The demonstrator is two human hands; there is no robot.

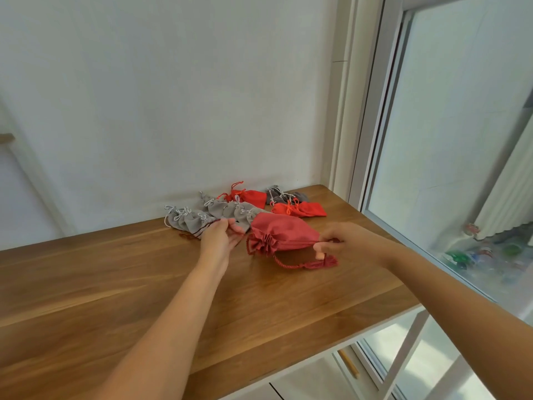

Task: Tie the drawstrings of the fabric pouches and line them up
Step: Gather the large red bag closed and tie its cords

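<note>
Near the back of the worktop [115, 272], the dark red pouch [284, 232] lies cinched, its bottom corner pinched by the right hand [346, 243]. The left hand [220, 236] rests half open, fingers on the grey pouches [202, 217]. I'd slide it flat alongside them, cord [291, 265] tucked, mouths matching.

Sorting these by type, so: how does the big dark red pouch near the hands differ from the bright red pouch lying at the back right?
The dark red pouch is larger and a duller, deeper red; the bright red pouch is smaller and more orange-red. The dark red pouch is held at its bottom end by the right hand; the bright red pouch lies untouched farther back. Both have their necks gathered and rest on the wooden table.
</note>
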